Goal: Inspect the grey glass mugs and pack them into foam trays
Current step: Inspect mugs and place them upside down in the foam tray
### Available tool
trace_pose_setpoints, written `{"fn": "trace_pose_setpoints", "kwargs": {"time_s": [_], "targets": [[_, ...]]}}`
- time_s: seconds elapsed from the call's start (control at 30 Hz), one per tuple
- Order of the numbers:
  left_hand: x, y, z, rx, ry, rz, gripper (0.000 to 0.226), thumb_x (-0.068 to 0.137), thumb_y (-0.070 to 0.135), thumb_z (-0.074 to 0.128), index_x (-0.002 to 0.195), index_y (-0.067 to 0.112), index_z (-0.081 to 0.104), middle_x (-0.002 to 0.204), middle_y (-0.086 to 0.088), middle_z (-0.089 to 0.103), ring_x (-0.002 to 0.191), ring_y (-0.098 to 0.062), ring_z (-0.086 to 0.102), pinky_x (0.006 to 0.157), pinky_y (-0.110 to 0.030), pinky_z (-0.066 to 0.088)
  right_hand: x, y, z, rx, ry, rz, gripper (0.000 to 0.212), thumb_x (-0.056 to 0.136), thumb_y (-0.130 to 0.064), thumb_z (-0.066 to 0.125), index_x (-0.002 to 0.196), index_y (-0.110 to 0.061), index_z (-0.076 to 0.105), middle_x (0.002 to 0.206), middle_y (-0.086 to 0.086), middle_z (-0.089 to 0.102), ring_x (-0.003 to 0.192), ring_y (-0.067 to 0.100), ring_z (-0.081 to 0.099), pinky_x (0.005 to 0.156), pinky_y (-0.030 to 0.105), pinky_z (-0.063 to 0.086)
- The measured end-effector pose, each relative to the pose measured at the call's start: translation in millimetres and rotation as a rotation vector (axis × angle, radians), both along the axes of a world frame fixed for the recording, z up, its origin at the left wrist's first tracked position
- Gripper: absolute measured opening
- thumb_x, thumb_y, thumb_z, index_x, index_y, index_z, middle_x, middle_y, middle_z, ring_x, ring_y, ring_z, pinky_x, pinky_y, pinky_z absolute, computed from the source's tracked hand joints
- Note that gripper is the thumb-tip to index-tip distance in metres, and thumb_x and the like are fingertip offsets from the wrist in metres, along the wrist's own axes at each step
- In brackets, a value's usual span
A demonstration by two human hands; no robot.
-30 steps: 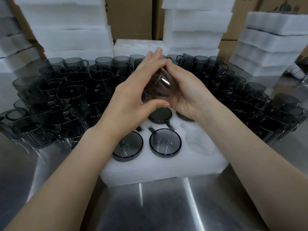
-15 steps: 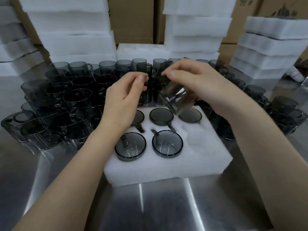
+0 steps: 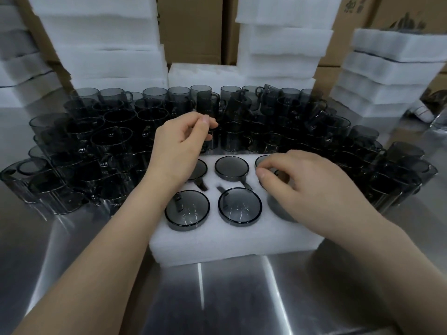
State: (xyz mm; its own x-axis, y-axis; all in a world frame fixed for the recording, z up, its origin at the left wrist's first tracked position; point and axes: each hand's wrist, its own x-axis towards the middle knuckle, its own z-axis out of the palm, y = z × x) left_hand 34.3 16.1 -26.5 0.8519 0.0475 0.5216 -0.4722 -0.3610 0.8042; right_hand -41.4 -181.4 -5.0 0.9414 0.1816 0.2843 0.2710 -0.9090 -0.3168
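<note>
A white foam tray [image 3: 229, 243] lies on the steel table in front of me. Grey glass mugs [image 3: 231, 168] sit upside down in its slots, bases up. My right hand [image 3: 312, 192] reaches over the tray's front right slot, its fingers curled round a grey mug [image 3: 278, 209] that sits low in that slot and is mostly hidden by the hand. Beyond the tray's back left corner, my left hand [image 3: 179, 146] pinches at the rim of a loose mug [image 3: 211, 140] at the front of the pile.
Many loose grey mugs [image 3: 111, 141] crowd the table in an arc behind and beside the tray. Stacks of white foam trays [image 3: 283, 44] and cardboard boxes [image 3: 193, 27] stand behind them. Bare steel table [image 3: 217, 298] lies between me and the tray.
My right hand has carried the mug down from in front of me into the tray's front right slot. My left hand let go of it and moved back to the pile.
</note>
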Motion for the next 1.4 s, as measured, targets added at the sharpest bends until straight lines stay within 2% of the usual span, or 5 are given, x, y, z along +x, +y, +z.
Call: {"fn": "trace_pose_setpoints", "kwargs": {"time_s": [0.23, 0.57, 1.0, 1.27, 1.4], "targets": [[-1.7, -0.7, 2.1, 0.025, 0.036, 0.015, 0.026, 0.101, 0.021, 0.047, 0.092, 0.023, 0.071, 0.094, 0.002, 0.073, 0.087, -0.009, 0.069, 0.084, -0.036, 0.054, -5.1, 5.3, -18.1, -0.076, -0.021, 0.037, 0.065, 0.093, -0.061, 0.017, 0.114, -0.022, 0.065, 0.109, -0.006, 0.045, 0.103, 0.014, 0.038, 0.093, 0.031, 0.029], [-2.1, -2.2, 3.5, 0.080, 0.061, 0.013, 0.024, 0.100, 0.020, 0.049, 0.093, 0.022, 0.073, 0.091, -0.008, 0.073, 0.084, -0.030, 0.067, 0.079, -0.042, 0.052, 2.7, -2.3, -13.7, -0.402, 0.347, 0.188, 0.107, 0.063, -0.082, -0.016, 0.154, -0.025, -0.017, 0.159, -0.011, -0.029, 0.140, 0.001, -0.033, 0.119, 0.043, -0.016], [-19.1, 2.3, 17.0, 0.033, -0.035, 0.058, 0.024, 0.098, 0.012, 0.050, 0.091, 0.015, 0.073, 0.091, 0.004, 0.073, 0.086, -0.014, 0.069, 0.086, -0.040, 0.054, 4.6, -15.7, -13.2, 0.147, 0.132, 0.156, 0.065, 0.085, -0.062, 0.041, 0.141, -0.029, 0.050, 0.148, -0.017, 0.038, 0.136, -0.003, 0.030, 0.116, 0.023, 0.018], [-94.5, 22.8, 19.6, 0.290, 0.103, 0.151, 0.017, 0.089, 0.040, 0.054, 0.097, 0.035, 0.069, 0.095, 0.024, 0.065, 0.089, 0.009, 0.057, 0.077, -0.013, 0.046, 8.9, -19.3, -2.0, -0.038, 0.283, 0.308, 0.066, 0.076, -0.073, 0.044, 0.138, -0.052, 0.040, 0.127, -0.024, 0.050, 0.125, -0.010, 0.034, 0.122, 0.041, 0.000], [-143.7, 25.8, -20.8, 0.378, 0.150, 0.200, 0.060, 0.065, 0.074, 0.053, 0.119, 0.047, 0.056, 0.131, 0.029, 0.040, 0.118, 0.020, 0.034, 0.094, -0.003, 0.028, 11.4, -40.0, 3.8, -0.003, 0.471, 0.465, 0.086, 0.061, -0.079, 0.066, 0.134, -0.071, 0.022, 0.142, -0.042, 0.019, 0.133, -0.024, 0.010, 0.114, 0.014, 0.013]]}}
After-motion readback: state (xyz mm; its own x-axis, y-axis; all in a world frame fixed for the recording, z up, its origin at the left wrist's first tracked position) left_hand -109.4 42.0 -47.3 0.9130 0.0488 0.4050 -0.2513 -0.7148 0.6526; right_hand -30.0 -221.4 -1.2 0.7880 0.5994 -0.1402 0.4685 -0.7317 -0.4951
